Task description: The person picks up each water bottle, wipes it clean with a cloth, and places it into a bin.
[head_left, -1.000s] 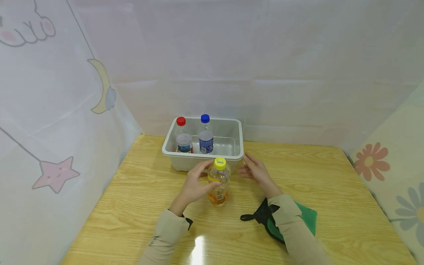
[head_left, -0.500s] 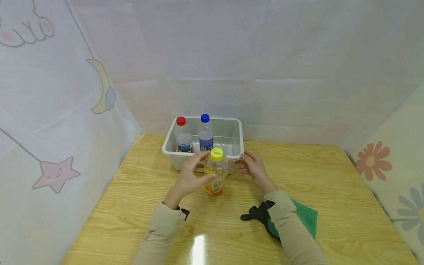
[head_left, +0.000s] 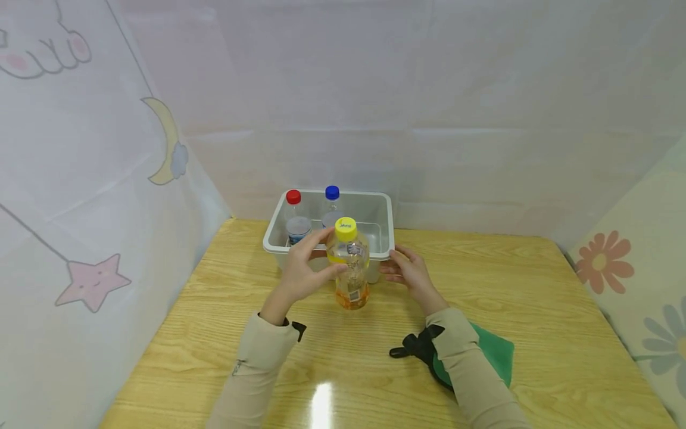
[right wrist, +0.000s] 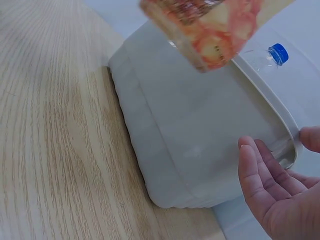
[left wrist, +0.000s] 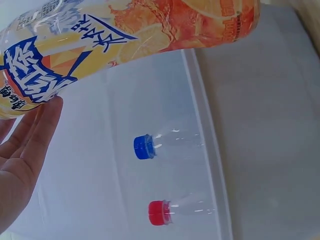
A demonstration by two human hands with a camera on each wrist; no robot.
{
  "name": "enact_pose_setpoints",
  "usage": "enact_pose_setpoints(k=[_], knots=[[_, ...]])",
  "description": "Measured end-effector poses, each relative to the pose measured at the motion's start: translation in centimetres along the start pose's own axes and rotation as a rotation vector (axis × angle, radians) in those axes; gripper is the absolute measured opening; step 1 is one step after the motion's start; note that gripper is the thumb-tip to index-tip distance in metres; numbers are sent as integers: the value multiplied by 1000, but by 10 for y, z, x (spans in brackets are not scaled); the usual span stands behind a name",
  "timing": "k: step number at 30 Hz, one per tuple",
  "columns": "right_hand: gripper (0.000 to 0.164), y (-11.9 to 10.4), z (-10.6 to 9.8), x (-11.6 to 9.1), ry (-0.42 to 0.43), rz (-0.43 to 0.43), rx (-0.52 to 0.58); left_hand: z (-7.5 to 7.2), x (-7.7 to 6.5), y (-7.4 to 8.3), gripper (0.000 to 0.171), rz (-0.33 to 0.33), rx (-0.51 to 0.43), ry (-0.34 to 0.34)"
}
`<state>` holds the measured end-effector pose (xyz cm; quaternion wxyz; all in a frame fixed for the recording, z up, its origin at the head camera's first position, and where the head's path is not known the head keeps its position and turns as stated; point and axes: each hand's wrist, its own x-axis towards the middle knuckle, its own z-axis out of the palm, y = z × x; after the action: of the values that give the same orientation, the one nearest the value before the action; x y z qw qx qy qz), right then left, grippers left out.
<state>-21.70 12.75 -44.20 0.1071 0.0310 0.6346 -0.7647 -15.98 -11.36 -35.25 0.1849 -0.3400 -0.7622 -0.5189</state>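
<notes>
My left hand [head_left: 301,273] grips a clear drink bottle [head_left: 352,280] with a yellow cap, raised upright above the table. Its orange and yellow label [left wrist: 145,30] shows fruit slices in the left wrist view. The bottle overlaps the front wall of a light grey plastic bin [right wrist: 170,115]. At the bin's front right corner is my right hand [head_left: 415,280], its thumb [right wrist: 311,138] on the rim and its fingers [right wrist: 257,180] bent under it outside. Inside the bin stand a red-capped bottle [head_left: 297,226] and a blue-capped bottle [head_left: 331,208], partly hidden.
A black-handled tool [head_left: 420,348] with a green part [head_left: 498,354] lies on the wooden table [head_left: 541,298], partly under my right sleeve. A pale sheet [head_left: 471,155] hangs behind the bin, with patterned sheets at both sides.
My left hand has lifted the yellow-capped bottle and carried it forward toward the bin. My right hand has moved slightly left, onto the bin's corner.
</notes>
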Motion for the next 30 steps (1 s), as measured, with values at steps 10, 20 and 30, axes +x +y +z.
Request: enact_pose_setpoints(k=[10,20,30], knots=[[49,1,-2,1,8,1,-12,-10,32,12,62,9,4,-11],[49,-1,-3,0,11,16,-17,-11,59,16,62,24,34,40],[47,-3,0,-2,10,15,-18,-3,85,1,60,4,66,75]])
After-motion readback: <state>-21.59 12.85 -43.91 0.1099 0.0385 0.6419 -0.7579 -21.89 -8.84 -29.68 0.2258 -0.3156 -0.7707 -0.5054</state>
